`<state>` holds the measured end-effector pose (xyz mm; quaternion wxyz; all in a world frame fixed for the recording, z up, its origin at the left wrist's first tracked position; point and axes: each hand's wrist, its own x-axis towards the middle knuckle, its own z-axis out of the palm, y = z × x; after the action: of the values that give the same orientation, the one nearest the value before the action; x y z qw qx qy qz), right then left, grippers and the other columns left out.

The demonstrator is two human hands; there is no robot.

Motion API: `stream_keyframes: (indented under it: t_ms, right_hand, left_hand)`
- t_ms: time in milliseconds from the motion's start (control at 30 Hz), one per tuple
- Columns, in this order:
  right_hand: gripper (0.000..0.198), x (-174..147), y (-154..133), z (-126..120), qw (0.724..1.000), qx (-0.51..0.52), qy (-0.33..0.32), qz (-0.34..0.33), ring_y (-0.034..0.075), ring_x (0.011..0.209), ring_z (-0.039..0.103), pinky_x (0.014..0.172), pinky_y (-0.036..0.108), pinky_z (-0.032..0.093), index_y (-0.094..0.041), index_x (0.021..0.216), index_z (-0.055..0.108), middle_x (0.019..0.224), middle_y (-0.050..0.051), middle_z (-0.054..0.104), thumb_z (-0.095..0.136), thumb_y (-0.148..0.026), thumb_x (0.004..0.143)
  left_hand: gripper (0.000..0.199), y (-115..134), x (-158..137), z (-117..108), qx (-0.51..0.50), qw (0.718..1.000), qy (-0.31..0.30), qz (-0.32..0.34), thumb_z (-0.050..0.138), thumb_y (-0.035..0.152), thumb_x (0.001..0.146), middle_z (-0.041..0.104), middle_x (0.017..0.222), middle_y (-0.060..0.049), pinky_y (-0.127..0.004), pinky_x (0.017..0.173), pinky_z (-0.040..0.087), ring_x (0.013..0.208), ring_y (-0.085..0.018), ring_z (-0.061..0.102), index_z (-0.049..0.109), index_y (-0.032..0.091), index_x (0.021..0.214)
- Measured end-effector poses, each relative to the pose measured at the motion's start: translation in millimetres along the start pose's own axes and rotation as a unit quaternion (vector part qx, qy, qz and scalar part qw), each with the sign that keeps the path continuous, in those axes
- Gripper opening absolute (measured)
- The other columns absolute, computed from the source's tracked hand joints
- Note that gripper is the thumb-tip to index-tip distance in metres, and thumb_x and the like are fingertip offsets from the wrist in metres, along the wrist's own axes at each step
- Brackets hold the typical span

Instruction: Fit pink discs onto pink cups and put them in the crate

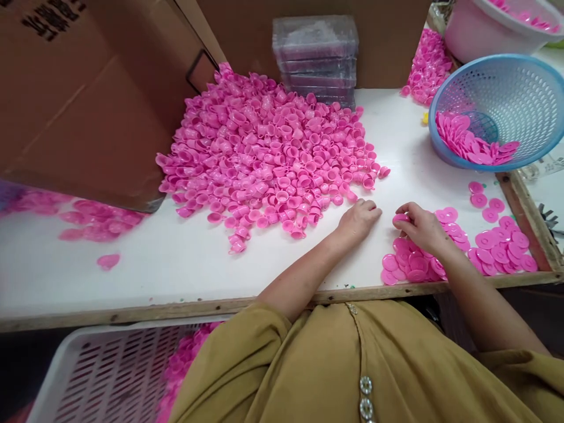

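My right hand [420, 226] pinches a small pink toy saucer [400, 218] between thumb and fingers, above the table's near right part. Beneath and beside it lie loose pink saucers [414, 261], flat and overlapping. My left hand [359, 222] rests close to the tabletop, a little left of the right one, fingers curled together; whatever may be in them is hidden. Just beyond the left hand spreads a large heap of pink toy cups [273, 147], tiny and handled, lying at all angles.
A blue basket [529, 111] with saucers stands at the right, near a white tub [493, 29]. Cardboard boxes [79, 106] and stacked clear packs [316, 56] border the cup heap. Wooden strips [176, 309] edge the white table. Below sits a white crate [110, 364] with pink pieces.
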<state>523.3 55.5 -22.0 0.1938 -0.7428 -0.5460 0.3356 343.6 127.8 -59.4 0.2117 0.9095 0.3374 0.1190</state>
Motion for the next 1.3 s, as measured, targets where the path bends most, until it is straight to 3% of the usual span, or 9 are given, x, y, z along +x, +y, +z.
stream_keyframes:
  t_ms: [67,167,267,400,667,767,900,1033,1300]
  right_hand:
    - [0.017,-4.6,0.5,-0.3,0.997,0.075,0.003,-0.001,0.016,0.060,0.066,0.059,0.027,0.051,-0.022,0.097,0.058,0.067,-0.002,0.064,0.060,-0.031,0.083]
    - [0.017,-2.6,-1.1,3.6,0.979,0.202,-0.014,0.003,0.015,0.059,0.065,0.056,0.027,0.053,-0.021,0.090,0.057,0.071,-0.001,0.063,0.062,-0.034,0.080]
    - [0.020,5.1,-8.3,11.6,0.960,0.273,-0.054,0.008,0.013,0.060,0.063,0.055,0.027,0.054,-0.019,0.086,0.058,0.074,-0.001,0.062,0.066,-0.035,0.077]
    - [0.020,11.3,-23.7,24.4,0.966,0.234,-0.107,-0.013,0.010,0.059,0.057,0.050,0.021,0.047,-0.017,0.080,0.063,0.070,-0.001,0.062,0.071,-0.032,0.071]
    - [0.024,14.3,-47.4,62.8,0.951,0.252,-0.179,0.008,0.010,0.051,0.056,0.047,0.022,0.048,-0.017,0.071,0.059,0.058,-0.002,0.060,0.075,-0.034,0.067]
    - [0.025,21.4,-47.1,73.0,0.966,0.189,-0.178,0.007,0.011,0.049,0.057,0.044,0.021,0.045,-0.018,0.071,0.058,0.056,-0.002,0.060,0.076,-0.035,0.068]
    - [0.029,28.3,-47.8,74.2,0.977,0.125,-0.174,-0.005,0.010,0.045,0.057,0.039,0.019,0.039,-0.019,0.072,0.055,0.053,-0.004,0.059,0.077,-0.036,0.068]
    - [0.031,25.4,-52.6,72.5,0.970,0.127,-0.208,0.009,0.011,0.043,0.057,0.038,0.019,0.041,-0.020,0.072,0.052,0.052,-0.004,0.059,0.078,-0.035,0.069]
    - [0.032,17.5,-53.8,72.3,0.970,0.126,-0.208,0.004,0.011,0.043,0.059,0.038,0.019,0.040,-0.020,0.075,0.052,0.052,-0.005,0.057,0.076,-0.040,0.072]
  left_hand:
    - [0.019,-5.4,0.4,1.7,-0.051,0.998,0.016,-0.022,0.052,0.012,0.086,0.063,0.100,-0.007,-0.032,0.081,0.048,0.096,-0.020,0.057,0.066,0.019,0.096]
    - [0.020,-10.8,-20.4,-2.9,-0.163,0.980,0.070,-0.085,0.064,0.017,0.080,0.059,0.105,-0.006,-0.028,0.079,0.050,0.088,-0.015,0.060,0.064,0.018,0.100]
    - [0.021,-12.3,-46.8,-6.4,-0.159,0.975,0.091,-0.128,0.067,0.021,0.079,0.059,0.101,-0.006,-0.029,0.080,0.049,0.087,-0.016,0.059,0.066,0.018,0.100]
    - [0.018,-14.3,-70.5,-6.7,-0.071,0.982,0.095,-0.144,0.069,0.030,0.080,0.064,0.096,-0.006,-0.037,0.089,0.044,0.097,-0.023,0.054,0.071,0.022,0.096]
    - [0.019,-21.4,-78.1,-3.5,-0.122,0.977,0.077,-0.157,0.067,0.037,0.081,0.067,0.086,-0.004,-0.034,0.083,0.042,0.086,-0.020,0.055,0.073,0.021,0.090]
    - [0.020,-23.1,-77.2,-0.2,-0.117,0.977,0.080,-0.157,0.068,0.039,0.081,0.067,0.085,-0.005,-0.034,0.081,0.042,0.085,-0.020,0.055,0.072,0.021,0.088]
    - [0.020,-24.4,-77.0,0.2,-0.113,0.979,0.074,-0.152,0.067,0.039,0.081,0.067,0.083,-0.006,-0.035,0.081,0.042,0.085,-0.021,0.056,0.071,0.019,0.084]
    - [0.018,-27.1,-77.3,-2.8,-0.131,0.979,0.051,-0.150,0.070,0.038,0.079,0.067,0.082,-0.005,-0.036,0.082,0.042,0.086,-0.021,0.056,0.072,0.021,0.085]
    - [0.018,-33.0,-79.0,0.5,-0.148,0.978,0.047,-0.139,0.072,0.037,0.077,0.067,0.081,-0.005,-0.035,0.078,0.043,0.086,-0.021,0.056,0.072,0.022,0.087]
